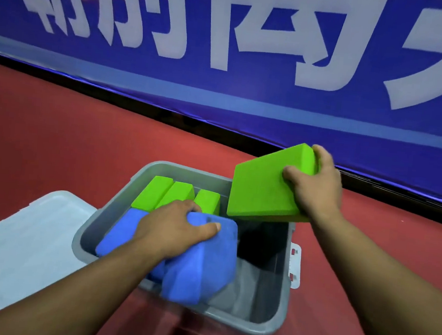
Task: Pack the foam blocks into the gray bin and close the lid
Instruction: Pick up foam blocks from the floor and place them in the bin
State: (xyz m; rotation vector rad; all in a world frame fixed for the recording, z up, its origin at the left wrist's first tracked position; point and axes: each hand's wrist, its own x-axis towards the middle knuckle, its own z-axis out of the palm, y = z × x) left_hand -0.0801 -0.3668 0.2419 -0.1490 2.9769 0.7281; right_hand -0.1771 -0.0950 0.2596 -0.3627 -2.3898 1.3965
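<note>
At the lower left of the frame a translucent pale lid [26, 245] lies flat on the red surface [42, 134], just beside the gray bin [187, 168]. The bin stands open at centre frame. Three bright green foam blocks [177, 192] stand on edge side by side in its upper-left part, and a blue block [118, 235] lies below them against the left wall. The left hand [173, 230] has its fingers curled over a second blue foam block [199, 268], which sits tilted, half inside the bin at its near rim. The bin's right half shows bare gray bottom. At the right, the right hand [318, 184] clamps a flat green foam block [258, 187], tilted in the air over the bin's upper-right corner. A blue banner [248, 94] with white characters fills the top.
</note>
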